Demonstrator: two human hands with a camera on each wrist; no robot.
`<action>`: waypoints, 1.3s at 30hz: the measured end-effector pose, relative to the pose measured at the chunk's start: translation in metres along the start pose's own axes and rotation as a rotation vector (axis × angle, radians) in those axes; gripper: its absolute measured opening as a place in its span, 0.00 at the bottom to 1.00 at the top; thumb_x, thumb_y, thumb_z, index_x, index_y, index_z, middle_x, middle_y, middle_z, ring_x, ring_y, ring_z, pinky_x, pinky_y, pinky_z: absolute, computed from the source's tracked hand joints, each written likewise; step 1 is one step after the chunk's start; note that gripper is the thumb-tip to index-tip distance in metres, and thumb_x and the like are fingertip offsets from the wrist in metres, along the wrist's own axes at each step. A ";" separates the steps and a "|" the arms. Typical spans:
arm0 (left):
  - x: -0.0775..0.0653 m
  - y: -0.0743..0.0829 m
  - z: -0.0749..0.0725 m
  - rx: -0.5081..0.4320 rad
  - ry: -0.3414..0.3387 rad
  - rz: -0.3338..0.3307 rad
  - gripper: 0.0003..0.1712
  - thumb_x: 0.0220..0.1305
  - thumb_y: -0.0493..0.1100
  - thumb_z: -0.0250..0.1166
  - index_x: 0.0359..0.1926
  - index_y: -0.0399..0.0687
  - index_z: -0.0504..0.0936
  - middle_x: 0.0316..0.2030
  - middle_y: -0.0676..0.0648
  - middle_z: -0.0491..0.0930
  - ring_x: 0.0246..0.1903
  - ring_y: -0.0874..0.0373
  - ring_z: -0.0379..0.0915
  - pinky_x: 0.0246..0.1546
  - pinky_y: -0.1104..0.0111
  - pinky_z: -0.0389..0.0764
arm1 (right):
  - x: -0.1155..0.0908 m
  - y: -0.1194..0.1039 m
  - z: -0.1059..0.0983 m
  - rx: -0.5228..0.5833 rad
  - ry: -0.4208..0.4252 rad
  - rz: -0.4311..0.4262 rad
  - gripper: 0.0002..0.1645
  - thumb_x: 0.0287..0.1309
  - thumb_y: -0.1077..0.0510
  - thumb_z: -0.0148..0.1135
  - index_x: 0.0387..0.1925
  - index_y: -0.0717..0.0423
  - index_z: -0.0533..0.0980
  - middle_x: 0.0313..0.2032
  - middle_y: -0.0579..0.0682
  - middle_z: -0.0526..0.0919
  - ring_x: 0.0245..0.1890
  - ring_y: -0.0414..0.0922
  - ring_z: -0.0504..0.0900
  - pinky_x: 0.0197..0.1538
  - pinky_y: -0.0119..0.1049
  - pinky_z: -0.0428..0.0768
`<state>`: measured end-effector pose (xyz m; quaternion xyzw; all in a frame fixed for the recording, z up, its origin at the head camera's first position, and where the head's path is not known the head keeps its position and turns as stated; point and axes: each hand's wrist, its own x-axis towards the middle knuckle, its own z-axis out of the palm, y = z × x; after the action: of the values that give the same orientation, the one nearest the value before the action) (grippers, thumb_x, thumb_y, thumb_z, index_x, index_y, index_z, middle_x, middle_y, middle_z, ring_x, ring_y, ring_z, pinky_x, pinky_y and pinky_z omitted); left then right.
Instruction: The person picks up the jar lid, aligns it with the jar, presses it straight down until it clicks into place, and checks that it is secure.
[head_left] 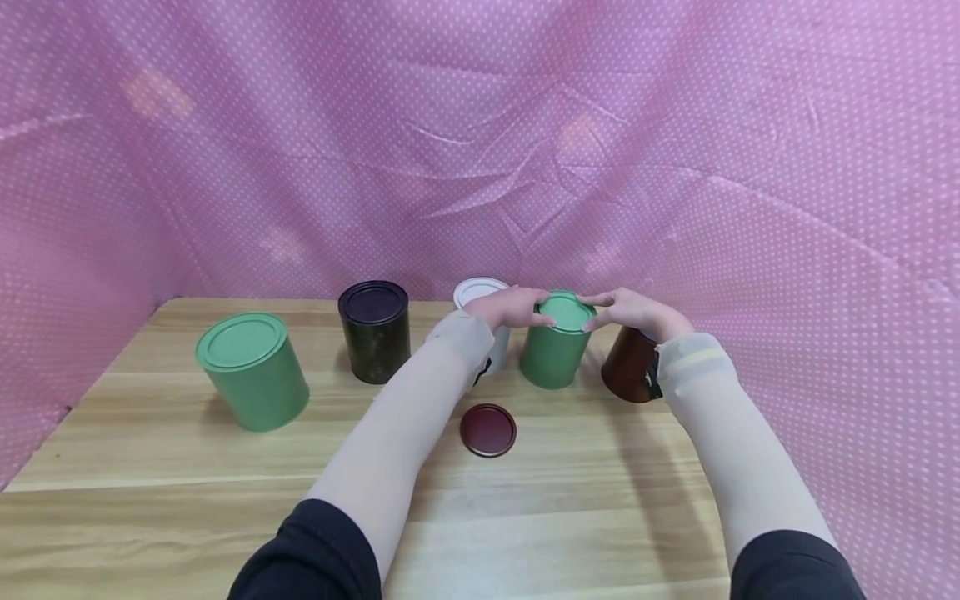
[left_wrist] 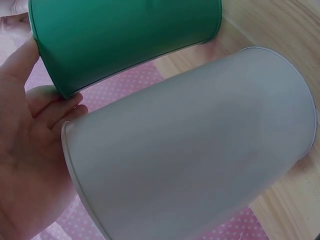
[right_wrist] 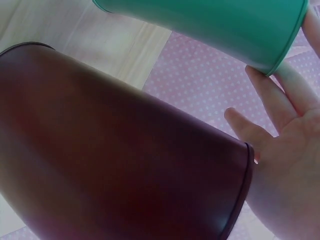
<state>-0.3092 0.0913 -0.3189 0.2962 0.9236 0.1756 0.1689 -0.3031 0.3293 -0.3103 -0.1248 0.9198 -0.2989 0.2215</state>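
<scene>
A green can (head_left: 551,360) stands upright toward the back right of the table, with its green lid (head_left: 566,312) on top. My left hand (head_left: 512,307) holds the lid's rim from the left, the thumb at the near side. From the right, my right hand (head_left: 636,312) holds the same rim with thumb and fingers. Close below the left palm is a white can (left_wrist: 190,145), partly hidden by that hand in the head view. Beside the right hand stands a dark brown can (right_wrist: 120,145), its top covered by the hand in the head view.
A loose dark red lid (head_left: 488,430) lies on the wooden table (head_left: 570,508) in front of the cans. Left of the white can stands a black can (head_left: 375,333), and farther left another green can (head_left: 258,375). Pink dotted cloth (head_left: 480,167) hangs behind and at both sides.
</scene>
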 end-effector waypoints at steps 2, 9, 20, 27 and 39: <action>-0.001 0.000 -0.003 0.001 -0.004 -0.002 0.40 0.71 0.58 0.53 0.75 0.45 0.53 0.75 0.45 0.53 0.75 0.51 0.46 0.76 0.59 0.44 | -0.001 -0.003 -0.001 -0.007 -0.008 0.008 0.48 0.52 0.41 0.68 0.72 0.42 0.60 0.73 0.60 0.57 0.74 0.66 0.45 0.67 0.74 0.43; -0.002 0.003 -0.006 -0.025 -0.019 -0.012 0.39 0.70 0.57 0.56 0.74 0.45 0.57 0.72 0.45 0.60 0.71 0.52 0.56 0.72 0.62 0.59 | -0.004 -0.011 -0.001 -0.027 -0.021 0.027 0.47 0.54 0.43 0.67 0.73 0.44 0.59 0.73 0.62 0.55 0.73 0.67 0.45 0.66 0.74 0.44; 0.000 0.009 -0.008 -0.092 0.026 -0.115 0.37 0.66 0.54 0.62 0.71 0.46 0.64 0.67 0.47 0.69 0.66 0.52 0.65 0.68 0.59 0.66 | -0.001 -0.012 0.001 -0.079 0.018 0.020 0.46 0.54 0.45 0.67 0.72 0.47 0.60 0.72 0.62 0.56 0.72 0.65 0.50 0.69 0.69 0.48; -0.003 0.008 -0.007 -0.114 0.028 -0.111 0.36 0.65 0.54 0.63 0.69 0.45 0.66 0.66 0.45 0.71 0.65 0.50 0.67 0.67 0.55 0.67 | -0.001 -0.015 0.004 -0.062 0.021 0.041 0.46 0.54 0.47 0.67 0.72 0.48 0.60 0.73 0.62 0.56 0.73 0.65 0.50 0.69 0.69 0.48; -0.002 0.001 -0.008 -0.099 0.008 -0.093 0.37 0.67 0.54 0.61 0.71 0.43 0.63 0.66 0.44 0.70 0.65 0.51 0.66 0.67 0.59 0.68 | -0.001 -0.018 0.007 -0.019 -0.019 0.075 0.47 0.57 0.43 0.65 0.74 0.41 0.55 0.74 0.62 0.49 0.73 0.67 0.43 0.67 0.74 0.44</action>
<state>-0.3104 0.0891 -0.3109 0.2435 0.9272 0.2140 0.1876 -0.2969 0.3124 -0.3039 -0.0952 0.9244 -0.2807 0.2401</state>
